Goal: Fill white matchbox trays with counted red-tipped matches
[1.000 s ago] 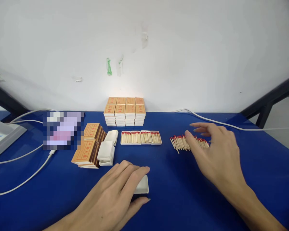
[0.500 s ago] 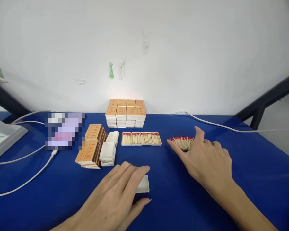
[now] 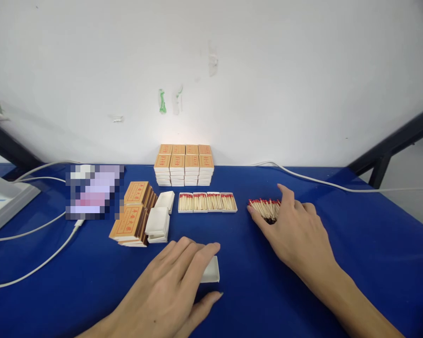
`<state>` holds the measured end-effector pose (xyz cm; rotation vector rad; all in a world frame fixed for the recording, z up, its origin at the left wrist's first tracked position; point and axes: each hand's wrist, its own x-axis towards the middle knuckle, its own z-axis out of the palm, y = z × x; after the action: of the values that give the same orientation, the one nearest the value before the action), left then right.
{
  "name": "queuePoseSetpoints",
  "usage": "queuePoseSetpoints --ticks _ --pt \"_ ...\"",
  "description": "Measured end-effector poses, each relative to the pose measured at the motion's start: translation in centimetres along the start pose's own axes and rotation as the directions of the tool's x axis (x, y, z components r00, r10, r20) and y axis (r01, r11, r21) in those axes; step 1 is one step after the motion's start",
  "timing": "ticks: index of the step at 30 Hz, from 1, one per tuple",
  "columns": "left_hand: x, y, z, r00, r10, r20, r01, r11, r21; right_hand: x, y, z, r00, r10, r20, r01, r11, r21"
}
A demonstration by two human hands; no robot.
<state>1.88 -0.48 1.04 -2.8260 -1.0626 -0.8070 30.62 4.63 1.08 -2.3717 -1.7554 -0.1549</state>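
Nearest, the left hand [image 3: 165,281] is arching over an empty white matchbox tray [image 3: 210,271] on the blue tabletop [image 3: 246,305], its fingers lying together and covering the tray's left part. The thumb is standing apart below the tray's near edge, so nothing is being pinched there; whether the hidden fingertips are pressing the tray, I cannot tell. A light steadying touch is probably serving best here, since thin card is likely to buckle under weight.

Farther out on the right, the right hand [image 3: 298,230] is closing off a row of loose red-tipped matches [image 3: 264,207]. Its thumb is reaching the row's left end while the forefinger is pointing away, well spread from it. The other fingers are hiding the row's right end, so I cannot tell whether they are squeezing. The heads are mostly facing the wall; pushing evenly from both ends, low against the table, should be keeping the sticks parallel.

On the left, white trays [image 3: 157,219] are sitting stacked beside orange printed matchbox covers [image 3: 129,223]. Slightly beyond, four match-filled trays [image 3: 214,203] are lying side by side. Farthest, closed matchboxes [image 3: 177,162] are standing in a block near the white wall [image 3: 268,94]
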Motion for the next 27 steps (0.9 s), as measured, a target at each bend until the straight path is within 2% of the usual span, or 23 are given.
queuePoseSetpoints --ticks 13,20,27 --pt "-0.2 -0.3 0.4 1.000 0.002 0.009 -0.001 0.999 -0.045 -0.1 0.8 0.4 0.998 -0.053 -0.022 0.055 0.990 0.132" --pt "-0.1 -0.1 0.2 1.000 0.004 -0.018 -0.004 1.000 -0.001 -0.2 1.0 0.4 0.997 -0.060 -0.053 0.066 0.988 0.139" --pt "0.2 0.0 -0.1 1.000 0.002 -0.008 -0.001 1.000 0.011 0.3 1.9 -0.1 0.997 -0.004 -0.074 0.023 0.964 0.265"
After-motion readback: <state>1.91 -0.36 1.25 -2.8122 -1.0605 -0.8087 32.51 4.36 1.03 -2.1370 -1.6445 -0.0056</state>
